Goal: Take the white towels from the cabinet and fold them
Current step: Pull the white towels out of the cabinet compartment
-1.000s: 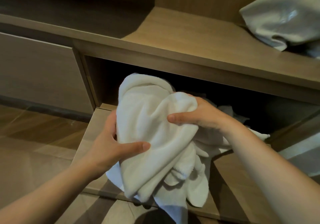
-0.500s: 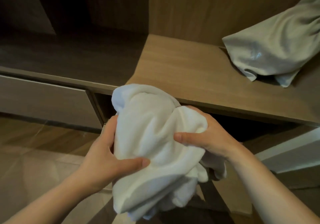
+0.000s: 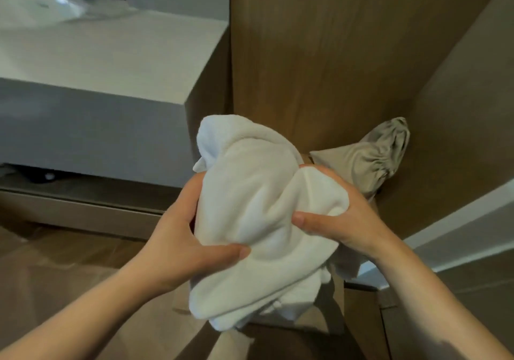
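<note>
White towels (image 3: 258, 220): bunched into one crumpled bundle, held up in the air between both hands, in front of the wooden cabinet panel (image 3: 319, 54) and just right of the near right corner of the white counter (image 3: 111, 62).

Left hand (image 3: 178, 237): wrapped round the bundle's left side, thumb pressed across the front, fingers curled out of sight behind the cloth.

Right hand (image 3: 347, 220): clamped on the right side, thumb dug into a fold, one fingertip showing over the top, the other fingers buried.

Loose ends hanging below both grips. Number of towels in the bundle impossible to tell.

Beige cloth bag (image 3: 370, 159): lying inside the cabinet behind the right hand, lower part hidden by hand and towels.

Sink basin (image 3: 41, 9): at the counter's far left corner, blurred and cut off by the frame edge.

Both forearms cut off at the lower edge. Surface beneath the bundle mostly covered, hard to make out.
</note>
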Demonstrator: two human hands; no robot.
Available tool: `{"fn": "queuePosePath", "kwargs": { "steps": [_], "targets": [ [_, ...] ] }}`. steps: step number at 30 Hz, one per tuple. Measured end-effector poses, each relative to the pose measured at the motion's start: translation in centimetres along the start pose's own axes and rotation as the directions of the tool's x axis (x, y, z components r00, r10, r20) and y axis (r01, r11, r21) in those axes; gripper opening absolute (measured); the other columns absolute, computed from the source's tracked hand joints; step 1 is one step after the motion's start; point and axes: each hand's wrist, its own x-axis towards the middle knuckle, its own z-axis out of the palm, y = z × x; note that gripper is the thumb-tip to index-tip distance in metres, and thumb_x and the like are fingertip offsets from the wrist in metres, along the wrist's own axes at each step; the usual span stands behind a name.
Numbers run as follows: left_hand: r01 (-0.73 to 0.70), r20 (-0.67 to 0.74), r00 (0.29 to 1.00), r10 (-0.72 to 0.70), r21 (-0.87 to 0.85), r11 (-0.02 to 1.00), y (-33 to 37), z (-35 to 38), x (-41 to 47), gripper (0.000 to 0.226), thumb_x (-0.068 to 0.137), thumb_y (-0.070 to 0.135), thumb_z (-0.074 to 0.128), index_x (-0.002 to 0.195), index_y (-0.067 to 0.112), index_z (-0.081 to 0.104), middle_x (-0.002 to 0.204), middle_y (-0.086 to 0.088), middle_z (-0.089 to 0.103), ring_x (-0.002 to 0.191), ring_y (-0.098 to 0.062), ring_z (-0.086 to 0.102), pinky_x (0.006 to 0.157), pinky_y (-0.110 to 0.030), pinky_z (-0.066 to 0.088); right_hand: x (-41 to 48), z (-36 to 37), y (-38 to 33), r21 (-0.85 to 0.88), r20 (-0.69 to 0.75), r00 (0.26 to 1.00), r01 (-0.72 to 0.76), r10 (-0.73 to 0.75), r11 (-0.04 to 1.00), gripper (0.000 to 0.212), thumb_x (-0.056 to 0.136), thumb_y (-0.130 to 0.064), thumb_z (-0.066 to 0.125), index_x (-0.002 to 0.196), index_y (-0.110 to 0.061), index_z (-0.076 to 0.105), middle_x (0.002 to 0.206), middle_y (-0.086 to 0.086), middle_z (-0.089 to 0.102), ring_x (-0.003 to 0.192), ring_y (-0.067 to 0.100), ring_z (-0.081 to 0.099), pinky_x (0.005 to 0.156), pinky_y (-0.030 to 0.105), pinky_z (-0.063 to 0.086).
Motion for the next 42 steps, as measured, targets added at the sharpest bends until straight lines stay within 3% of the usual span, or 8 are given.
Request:
{"fn": "queuePosePath", "kwargs": {
  "steps": [5,9,18,23,31,33,37,42],
  "targets": [
    [-0.099,-0.047,0.994,0.100,0.010,0.995,13.5,-3.7,1.2,0.094,0.045,0.053,0.080,0.124,0.068,0.029,0.120,0.040,0.047,0.109,0.015,0.050,0.072,-0.009,0.049,-1.5,-5.9,-14.1,-0.020,-0.015,0.996,0.083,-0.084,0.996,0.072,0.054,-0.056,0.083,0.120,-0.052,0.054,0.118,-0.021,0.064,0.108,0.001,0.062,0.082,0.026,0.056],
    [-0.194,-0.096,0.976,0.194,0.005,0.981,23.1,-6.3,2.2,0.093,0.045,0.051,0.081,0.118,0.075,0.029,0.119,0.044,0.047,0.108,0.021,0.048,0.071,0.004,0.042,-2.1,-10.0,-23.9,-0.056,-0.036,0.989,0.140,-0.142,0.989,0.076,0.054,-0.058,0.083,0.123,-0.053,0.053,0.122,-0.020,0.062,0.112,0.004,0.061,0.092,0.038,0.055],
    [-0.333,-0.212,0.920,0.329,0.017,0.943,35.9,-9.4,2.2,0.094,0.044,0.043,0.084,0.121,0.066,0.037,0.123,0.036,0.050,0.112,0.013,0.051,0.078,-0.002,0.044,-2.7,-15.2,-37.1,-0.131,-0.029,0.938,0.338,-0.345,0.932,0.072,0.053,-0.059,0.083,0.119,-0.053,0.056,0.120,-0.025,0.063,0.111,-0.002,0.060,0.093,0.027,0.051],
    [-0.376,-0.297,0.878,0.374,0.054,0.925,37.0,-10.7,1.7,0.088,0.044,0.039,0.083,0.116,0.068,0.041,0.119,0.038,0.052,0.108,0.017,0.051,0.076,0.001,0.042,-1.3,-14.4,-39.1,-0.121,0.022,0.896,0.443,-0.443,0.888,0.063,0.058,-0.054,0.083,0.116,-0.055,0.056,0.119,-0.026,0.062,0.109,-0.003,0.060,0.082,0.010,0.049],
    [-0.345,-0.387,0.849,0.359,0.108,0.932,34.9,-17.4,3.5,0.091,0.044,0.042,0.084,0.119,0.066,0.039,0.120,0.036,0.053,0.110,0.014,0.052,0.077,-0.008,0.047,5.7,-9.8,-41.7,-0.118,0.085,0.857,0.515,-0.508,0.849,0.066,0.061,-0.053,0.082,0.120,-0.051,0.053,0.121,-0.031,0.058,0.111,-0.007,0.057,0.081,0.005,0.045],
    [-0.323,-0.405,0.846,0.347,0.127,0.938,33.8,-19.9,4.4,0.092,0.043,0.045,0.084,0.120,0.067,0.037,0.120,0.036,0.053,0.109,0.014,0.052,0.076,-0.013,0.046,8.3,-8.0,-42.4,-0.120,0.082,0.854,0.521,-0.514,0.845,0.068,0.060,-0.054,0.082,0.122,-0.049,0.054,0.122,-0.031,0.057,0.111,-0.008,0.056,0.082,0.004,0.045],
    [-0.315,-0.425,0.839,0.339,0.129,0.940,31.2,-26.3,7.5,0.094,0.042,0.047,0.084,0.121,0.067,0.036,0.121,0.038,0.050,0.110,0.016,0.050,0.075,-0.006,0.046,14.3,-3.9,-44.4,-0.135,0.077,0.858,0.514,-0.508,0.847,0.069,0.059,-0.055,0.082,0.121,-0.051,0.054,0.121,-0.029,0.059,0.110,-0.007,0.058,0.082,0.005,0.045],
    [-0.267,-0.419,0.860,0.290,0.114,0.957,27.3,-33.8,11.8,0.089,0.043,0.050,0.082,0.116,0.070,0.034,0.115,0.043,0.047,0.105,0.019,0.049,0.078,-0.017,0.042,22.3,1.2,-45.9,-0.145,0.089,0.890,0.455,-0.446,0.879,0.069,0.060,-0.055,0.083,0.122,-0.053,0.053,0.121,-0.028,0.059,0.110,-0.006,0.058,0.082,0.013,0.050]
  ]
}}
